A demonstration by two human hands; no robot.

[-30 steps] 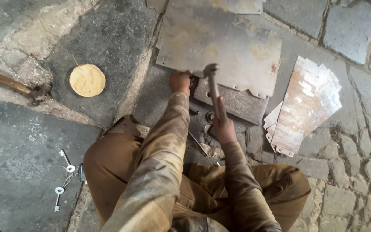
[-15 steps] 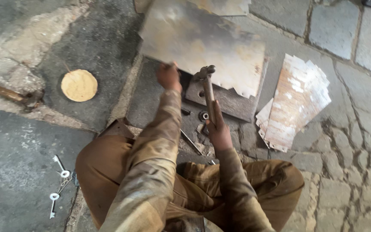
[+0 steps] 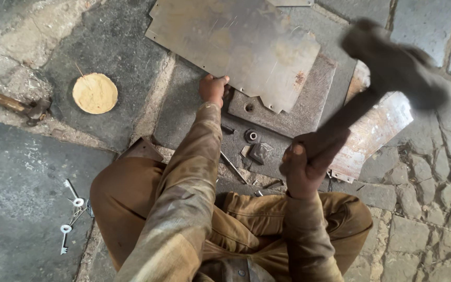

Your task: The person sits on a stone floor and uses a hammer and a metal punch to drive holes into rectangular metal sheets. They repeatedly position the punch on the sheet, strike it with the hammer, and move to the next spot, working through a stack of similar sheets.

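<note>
Hammer raised, sheet pinned for the strike.
Right hand (image 3: 303,166) grip wrapped tight on hammer (image 3: 387,68); left hand (image 3: 213,89) fingers closed on metal sheet (image 3: 236,47) edge over steel block (image 3: 298,112). Next needs a square blow clear of the fingers.

You sat in an open-air metal workshop — stone paving (image 3: 434,209), cut sheet metal (image 3: 236,47), a steel block (image 3: 298,112) — hammer (image 3: 387,68) raised.
</note>
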